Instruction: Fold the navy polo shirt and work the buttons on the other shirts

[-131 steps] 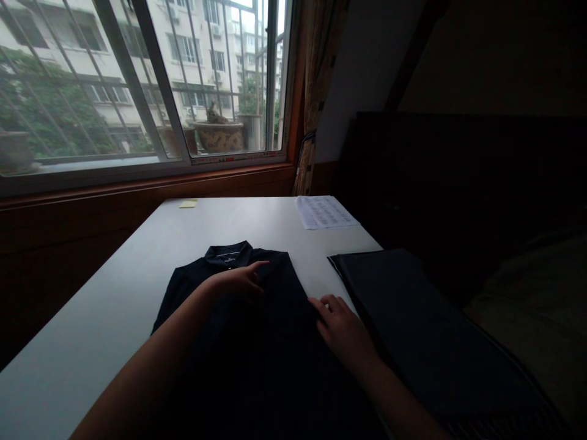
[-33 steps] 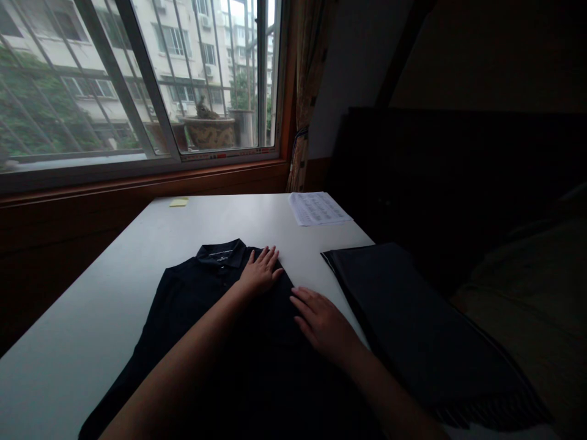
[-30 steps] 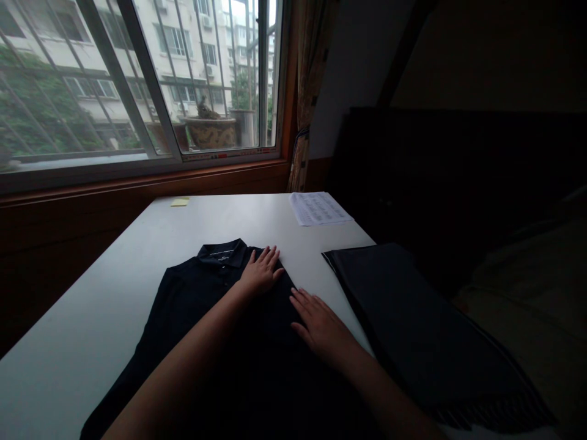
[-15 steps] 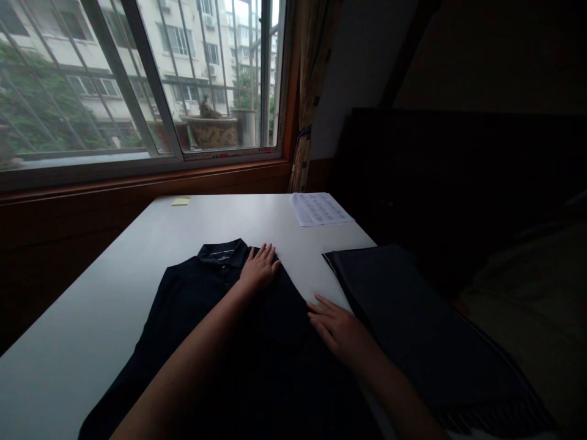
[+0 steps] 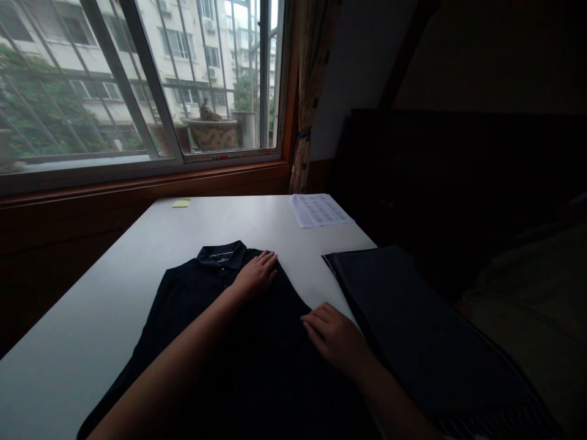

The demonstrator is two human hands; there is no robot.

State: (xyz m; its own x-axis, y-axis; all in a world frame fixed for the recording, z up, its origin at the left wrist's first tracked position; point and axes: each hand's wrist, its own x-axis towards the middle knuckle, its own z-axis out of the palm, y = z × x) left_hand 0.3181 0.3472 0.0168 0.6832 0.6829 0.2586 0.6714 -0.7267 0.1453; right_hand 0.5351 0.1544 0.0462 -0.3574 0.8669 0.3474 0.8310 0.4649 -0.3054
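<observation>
A dark navy polo shirt (image 5: 183,305) lies spread front up, its collar (image 5: 222,253) toward the window. My left hand (image 5: 255,273) rests flat on the shirt's shoulder beside the collar, fingers extended to the shoulder edge. Lower down, my right hand (image 5: 332,336) is at the sleeve-side edge of the shirt, its fingers bent and drawn together on the cloth. The fingertips partly cover the fabric there. Deep shadow hides the lower part of the shirt.
The white table (image 5: 92,305) bears a folded dark fringed cloth (image 5: 413,330) to the right. Printed sheets (image 5: 321,211) lie at the far right corner, a yellow sticky note (image 5: 181,203) at the far left. Beyond stand a barred window (image 5: 151,79) and a tied curtain (image 5: 305,140).
My right hand has drawn slightly toward me and its fingers have gone from stretched out to curled together at the shirt's edge. My left hand's fingers have come closer together.
</observation>
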